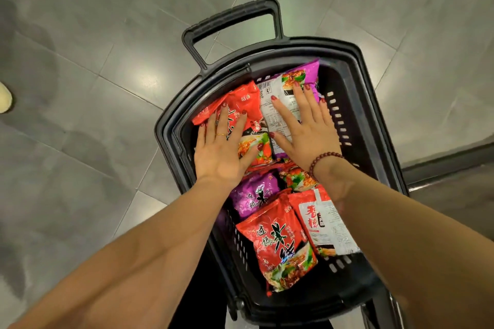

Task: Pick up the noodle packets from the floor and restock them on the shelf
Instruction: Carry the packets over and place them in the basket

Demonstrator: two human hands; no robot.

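Both left hand [222,153] and right hand [307,137] press noodle packets [278,243] within basket [357,61].

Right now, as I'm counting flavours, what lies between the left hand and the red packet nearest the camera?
In the head view, a purple packet lies in the basket between the left hand and that red packet.
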